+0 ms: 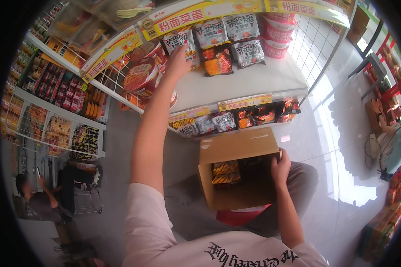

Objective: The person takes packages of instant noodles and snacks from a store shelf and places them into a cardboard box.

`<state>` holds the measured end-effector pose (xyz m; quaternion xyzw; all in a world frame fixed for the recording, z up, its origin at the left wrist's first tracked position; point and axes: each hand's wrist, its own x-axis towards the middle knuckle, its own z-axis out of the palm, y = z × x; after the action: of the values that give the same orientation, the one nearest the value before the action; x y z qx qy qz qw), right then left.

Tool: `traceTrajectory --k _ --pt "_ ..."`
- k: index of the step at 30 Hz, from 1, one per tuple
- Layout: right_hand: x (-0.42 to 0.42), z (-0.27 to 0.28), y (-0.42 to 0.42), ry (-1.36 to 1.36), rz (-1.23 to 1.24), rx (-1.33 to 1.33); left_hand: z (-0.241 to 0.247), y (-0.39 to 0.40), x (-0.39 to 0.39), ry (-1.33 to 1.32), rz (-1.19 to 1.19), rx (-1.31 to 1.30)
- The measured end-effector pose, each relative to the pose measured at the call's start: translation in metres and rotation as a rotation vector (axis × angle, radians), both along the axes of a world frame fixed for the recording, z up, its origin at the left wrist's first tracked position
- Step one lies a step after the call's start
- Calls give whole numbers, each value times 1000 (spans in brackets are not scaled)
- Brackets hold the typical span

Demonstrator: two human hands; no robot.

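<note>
My left hand reaches onto the white shelf and touches the front of a snack noodle packet in silver, red and yellow; whether the fingers grip it is unclear. To its right stand silver packets and an orange-and-black packet. Noodle bowls stand to its left. My right hand grips the right edge of an open cardboard box above my lap. Several yellow-and-black packets lie inside the box at its left.
Pink noodle tubs are stacked at the shelf's right end, beside a wire side panel. A lower shelf holds more packets. A seated person is at the left; another person's arm shows at the right near a grey stool.
</note>
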<state>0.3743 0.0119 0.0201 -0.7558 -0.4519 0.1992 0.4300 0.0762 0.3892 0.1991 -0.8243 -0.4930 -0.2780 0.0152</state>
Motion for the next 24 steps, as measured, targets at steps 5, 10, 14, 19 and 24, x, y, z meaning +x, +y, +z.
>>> traceTrajectory --k 5,10,14,19,24 --pt "3 2 0 33 -26 -33 17 55 -6 226 235 10" --pt "1 5 2 61 -16 -29 31 97 -18 353 269 -17" --pt "2 9 4 68 -29 -45 37 107 -8 506 333 -1" --pt "0 12 5 97 -32 -43 39 104 -3 565 337 80" --pt "2 11 2 80 -35 -24 52 85 13 563 322 -55"
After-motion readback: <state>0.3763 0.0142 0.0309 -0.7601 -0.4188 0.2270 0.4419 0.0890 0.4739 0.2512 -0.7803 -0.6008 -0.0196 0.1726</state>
